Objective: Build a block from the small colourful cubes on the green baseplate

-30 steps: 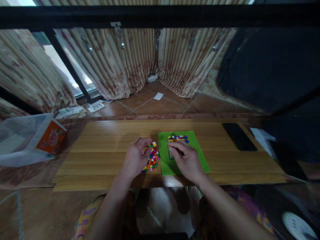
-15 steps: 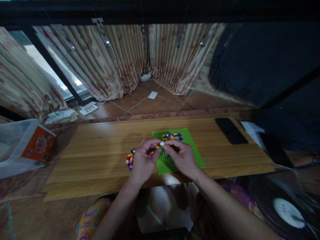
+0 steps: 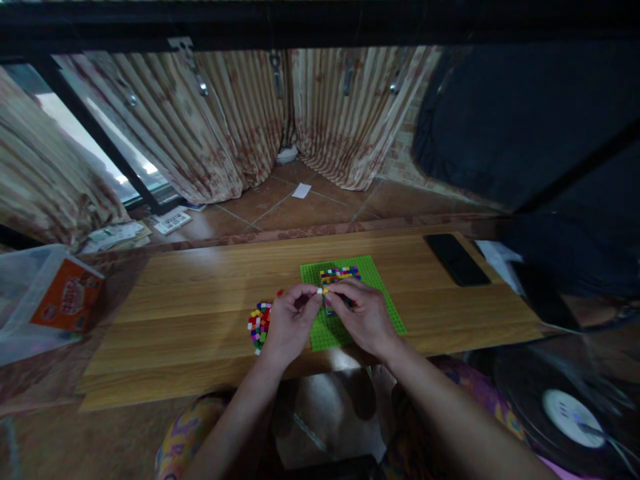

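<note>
Left hand point(image 3: 289, 325): grip clenched, thumb and forefinger pinched on a small brick point(image 3: 319, 291), white, with a yellow bit at its right side. Whether that is one piece or two, cannot tell.

Right hand point(image 3: 366, 321): grip also clenched, fingertips meeting those of the left hand at the same small brick. Back of the hand faces up and the fingers curl downward.

Position of the small brick: in the air between the two grips, over the left half of the green baseplate point(image 3: 387, 313) and just in front of the row of coloured bricks point(image 3: 341, 273).

That row is set on the far part of the baseplate, running left to right. A further short stretch of bricks runs toward the person under the right fingers, mostly hidden.

The baseplate lies flat on the wooden counter point(image 3: 200, 300), near its front edge.

Loose bricks point(image 3: 259, 325): a mixed-colour heap on the counter just left of the left hand, partly covered by it.

Phone point(image 3: 456, 259): dark, face up, at the far right of the counter, well apart from the hands.

Plastic bag point(image 3: 20, 287) with an orange packet point(image 3: 67, 303) inside lies beyond the counter's left end.

Curtains point(image 3: 225, 127) hang behind the counter, with papers point(image 3: 173, 220) on the tiled floor below them.
</note>
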The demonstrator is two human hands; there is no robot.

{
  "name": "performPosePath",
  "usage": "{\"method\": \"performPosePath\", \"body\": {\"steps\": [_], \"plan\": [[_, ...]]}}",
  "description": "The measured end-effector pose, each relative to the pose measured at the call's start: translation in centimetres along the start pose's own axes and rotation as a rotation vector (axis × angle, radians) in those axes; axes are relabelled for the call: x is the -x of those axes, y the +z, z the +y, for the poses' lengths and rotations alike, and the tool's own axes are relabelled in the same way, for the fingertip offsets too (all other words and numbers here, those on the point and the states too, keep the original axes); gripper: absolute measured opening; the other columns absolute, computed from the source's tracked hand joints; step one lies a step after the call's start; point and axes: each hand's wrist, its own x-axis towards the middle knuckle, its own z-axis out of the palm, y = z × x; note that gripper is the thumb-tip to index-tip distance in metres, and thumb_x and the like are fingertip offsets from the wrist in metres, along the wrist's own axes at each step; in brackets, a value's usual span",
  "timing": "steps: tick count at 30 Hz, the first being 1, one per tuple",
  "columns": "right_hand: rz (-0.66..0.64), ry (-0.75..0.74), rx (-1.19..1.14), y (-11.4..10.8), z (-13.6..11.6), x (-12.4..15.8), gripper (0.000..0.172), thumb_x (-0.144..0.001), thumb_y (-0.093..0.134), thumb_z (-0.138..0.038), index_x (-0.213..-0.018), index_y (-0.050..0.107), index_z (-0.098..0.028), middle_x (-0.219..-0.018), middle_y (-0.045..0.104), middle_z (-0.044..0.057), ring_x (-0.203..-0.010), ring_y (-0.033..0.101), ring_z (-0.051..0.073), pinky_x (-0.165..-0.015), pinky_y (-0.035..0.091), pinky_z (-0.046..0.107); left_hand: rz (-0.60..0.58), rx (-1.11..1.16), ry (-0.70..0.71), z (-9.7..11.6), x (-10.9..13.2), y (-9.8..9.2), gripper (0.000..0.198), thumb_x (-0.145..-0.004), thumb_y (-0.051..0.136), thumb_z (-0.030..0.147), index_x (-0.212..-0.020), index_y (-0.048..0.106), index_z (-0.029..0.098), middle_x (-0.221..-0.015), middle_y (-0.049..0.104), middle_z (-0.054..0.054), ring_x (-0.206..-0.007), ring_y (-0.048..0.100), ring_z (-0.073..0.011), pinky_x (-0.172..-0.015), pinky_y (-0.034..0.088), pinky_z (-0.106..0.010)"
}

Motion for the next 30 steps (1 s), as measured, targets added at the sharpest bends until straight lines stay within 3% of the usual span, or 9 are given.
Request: {"method": "performPosePath", "body": {"steps": [4, 8, 24, 30], "plan": [[0.029, 0.078, 0.076, -1.6, 1.3, -0.7, 0.016, -0.088, 0.056, -0.025, -0.088, 0.071, -0.023, -0.087, 0.069, 0.003, -0.083, 0.064, 0.017, -0.077, 0.049, 0.030, 0.054, -0.018, -0.041, -1.0, -0.2, -0.4, 0.018, -0.076, 0.063, 0.033, -0.083, 0.066, 0.016, -0.070, 0.061, 0.001, -0.060, 0.053, -0.0094, -0.058, 0.044, -0.021], [-0.001, 0.112, 0.095, -2.6, 2.7, -1.1, 0.012, -0.084, 0.061, -0.024, -0.085, 0.073, -0.024, -0.087, 0.068, 0.003, -0.084, 0.063, 0.017, -0.077, 0.049, 0.031, 0.033, -0.055, -0.074, -1.5, -0.3, -1.0, 0.022, -0.076, 0.063, 0.034, -0.085, 0.067, 0.015, -0.073, 0.064, -0.002, -0.063, 0.056, -0.0117, -0.060, 0.046, -0.023], [0.029, 0.160, 0.190, -1.9, 3.1, -1.6, 0.009, -0.075, 0.069, -0.013, -0.072, 0.071, -0.022, -0.081, 0.062, 0.001, -0.076, 0.061, 0.014, -0.072, 0.047, 0.028, 0.012, -0.081, -0.080, -1.2, -0.3, -1.2, 0.018, -0.074, 0.065, 0.031, -0.082, 0.068, 0.015, -0.073, 0.066, -0.001, -0.063, 0.058, -0.0114, -0.061, 0.046, -0.022], [0.013, 0.144, 0.210, -1.9, 3.2, -1.4, 0.008, -0.077, 0.066, -0.017, -0.072, 0.071, -0.021, -0.082, 0.061, 0.001, -0.077, 0.061, 0.015, -0.072, 0.047, 0.029, -0.005, -0.109, -0.073, -1.3, -0.3, -1.3, 0.018, -0.076, 0.063, 0.031, -0.083, 0.068, 0.016, -0.074, 0.066, -0.001, -0.064, 0.058, -0.0117, -0.063, 0.048, -0.023]]}}
